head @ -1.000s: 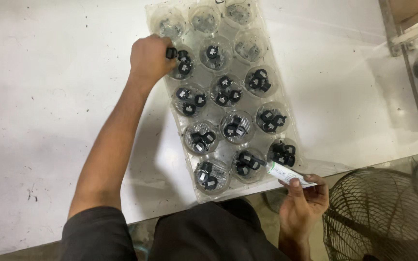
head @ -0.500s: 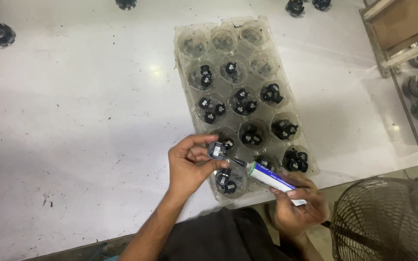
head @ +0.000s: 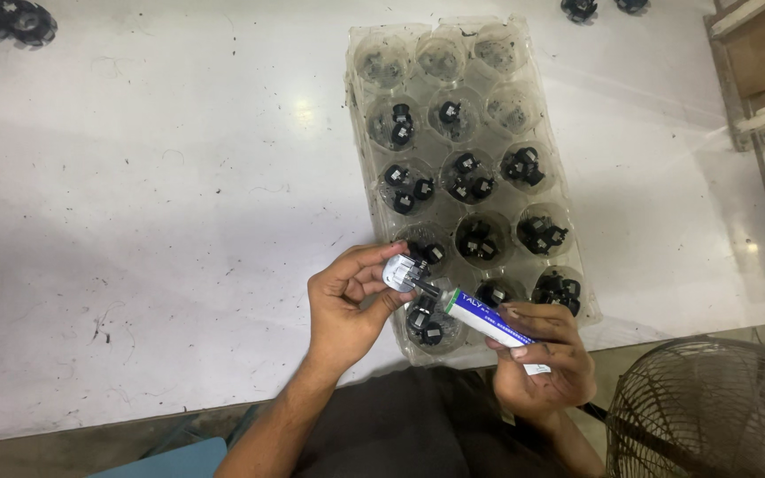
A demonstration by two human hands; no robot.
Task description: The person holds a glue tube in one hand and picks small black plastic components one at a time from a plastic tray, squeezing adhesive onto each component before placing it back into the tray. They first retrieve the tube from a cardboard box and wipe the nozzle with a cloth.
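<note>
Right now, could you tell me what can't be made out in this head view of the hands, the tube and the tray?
- Small part: the left hand covers its underside; too small to tell its kind.
- Tube: its rear end is hidden under the right hand; whether anything comes out of the nozzle cannot be seen.
- Clear tray: its near cups sit behind both hands.
- Wire fan guard: cut off by the frame's bottom-right corner.

A large white table (head: pixel 152 230) fills most of the view; its surface is scratched and marked with small dark stains. A bright light reflects on it as a small glare spot (head: pixel 301 112). At the right edge stands a wooden frame (head: pixel 759 62). In the lower right corner is a round wire fan guard (head: pixel 710 412).
</note>
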